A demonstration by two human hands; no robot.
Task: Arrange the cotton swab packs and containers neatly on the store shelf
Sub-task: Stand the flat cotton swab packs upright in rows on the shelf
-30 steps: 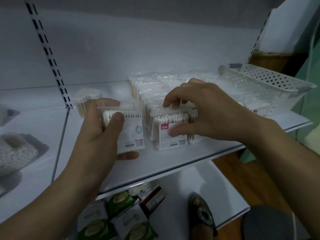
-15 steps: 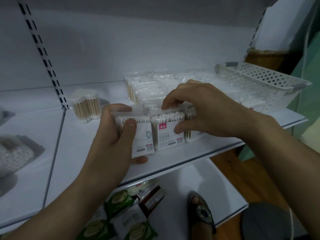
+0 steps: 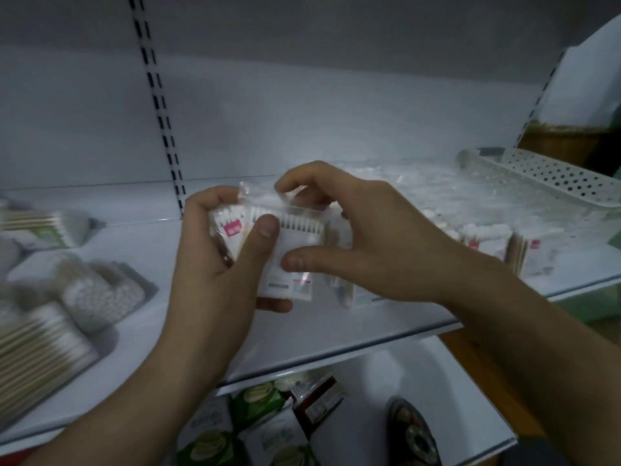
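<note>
Both hands hold clear cotton swab packs over the white shelf (image 3: 336,327). My left hand (image 3: 215,264) grips a pack with a pink label (image 3: 232,230) and has its thumb on a white-labelled pack (image 3: 295,260) in front. My right hand (image 3: 363,243) pinches that front pack, thumb on its face and fingers curled over its top edge. More swab packs (image 3: 484,237) stand in rows to the right. Round and heart-shaped swab containers (image 3: 100,297) lie at the left, blurred.
A white perforated basket (image 3: 544,176) sits at the shelf's right end. A slotted upright (image 3: 161,105) divides the back panel. Green and brown packets (image 3: 262,432) lie on the lower shelf, next to a sandalled foot (image 3: 413,435).
The view has swung left, showing the containers at the left. Both hands have come together, lifting two packs off the row; the right hand now pinches the front pack.
</note>
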